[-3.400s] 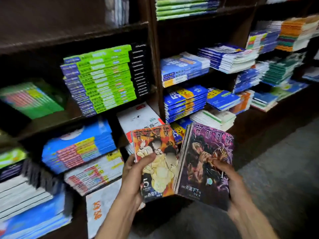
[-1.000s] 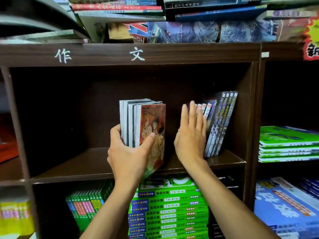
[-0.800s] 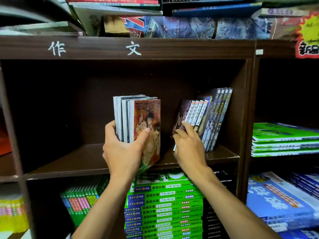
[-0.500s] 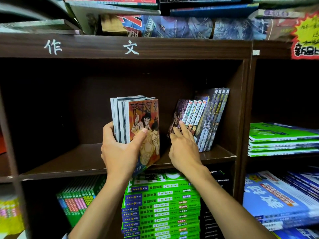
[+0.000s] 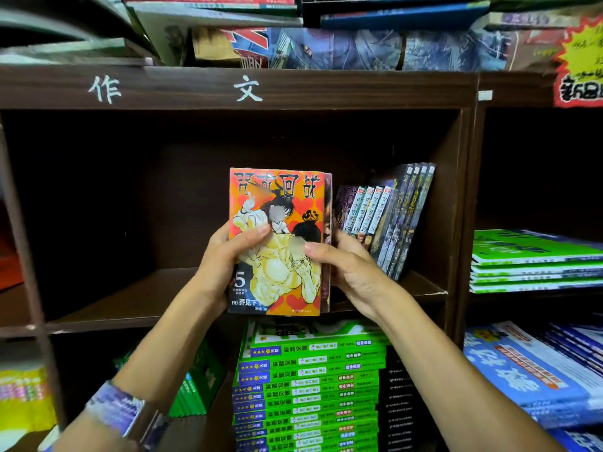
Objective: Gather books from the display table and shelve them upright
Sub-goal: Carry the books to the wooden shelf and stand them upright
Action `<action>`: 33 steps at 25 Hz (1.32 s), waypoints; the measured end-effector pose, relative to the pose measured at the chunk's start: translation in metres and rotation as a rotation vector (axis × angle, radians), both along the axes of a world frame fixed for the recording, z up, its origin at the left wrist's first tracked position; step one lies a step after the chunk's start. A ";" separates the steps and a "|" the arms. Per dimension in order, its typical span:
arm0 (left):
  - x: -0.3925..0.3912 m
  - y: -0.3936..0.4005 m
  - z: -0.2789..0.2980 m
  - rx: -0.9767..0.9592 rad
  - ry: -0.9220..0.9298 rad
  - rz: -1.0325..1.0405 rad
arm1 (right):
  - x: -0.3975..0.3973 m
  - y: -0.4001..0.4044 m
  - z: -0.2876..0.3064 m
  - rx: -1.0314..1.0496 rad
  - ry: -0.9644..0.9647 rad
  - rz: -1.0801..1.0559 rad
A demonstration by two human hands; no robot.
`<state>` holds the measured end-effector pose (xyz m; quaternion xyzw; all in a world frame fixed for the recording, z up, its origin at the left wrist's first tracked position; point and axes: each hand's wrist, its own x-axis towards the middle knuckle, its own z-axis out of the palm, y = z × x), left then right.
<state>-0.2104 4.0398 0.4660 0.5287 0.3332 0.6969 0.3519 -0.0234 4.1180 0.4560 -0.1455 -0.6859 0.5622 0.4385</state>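
Both hands clasp one small stack of paperback comic books (image 5: pixel 280 243), its front cover orange and yellow with a drawn muscular figure and a white "5" near the lower left corner. The left hand (image 5: pixel 225 262) wraps the stack's left edge, thumb pressed flat across the cover. The right hand (image 5: pixel 346 269) grips the right edge, thumb on the cover and fingers curled behind the spines. The stack is held upright, cover toward the camera, in front of the opening of the dark brown wooden shelf (image 5: pixel 137 298); whether its lower edge touches the board cannot be told.

Just right of the stack, inside the same compartment, a row of shelved comic volumes with white and dark spines (image 5: pixel 385 220) leans rightward against the compartment's side wall. The rest of that board to the left lies bare and in shadow.

On the wooden rail above the compartment are two white painted characters (image 5: pixel 176 90). Over the rail, loose books and magazines (image 5: pixel 326 34) lie flat in untidy piles. Below the held stack, a tall pile of green workbooks (image 5: pixel 310 386) fills the lower compartment. In the neighbouring bay to the right, green-and-white booklets (image 5: pixel 535 262) lie stacked flat, with blue booklets (image 5: pixel 528 373) on the level beneath.
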 end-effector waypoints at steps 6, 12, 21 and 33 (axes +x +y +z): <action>-0.005 0.017 -0.001 0.039 0.336 0.450 | -0.028 -0.007 -0.001 0.000 0.175 -0.431; 0.026 0.018 -0.039 0.005 0.931 0.504 | -0.052 0.001 -0.002 -0.003 -0.063 -0.880; 0.021 0.048 -0.032 -0.198 0.959 0.427 | -0.058 0.007 -0.019 0.220 -0.239 -0.973; 0.027 0.075 -0.016 -0.232 1.214 0.620 | -0.014 0.023 -0.015 0.554 -0.622 -1.063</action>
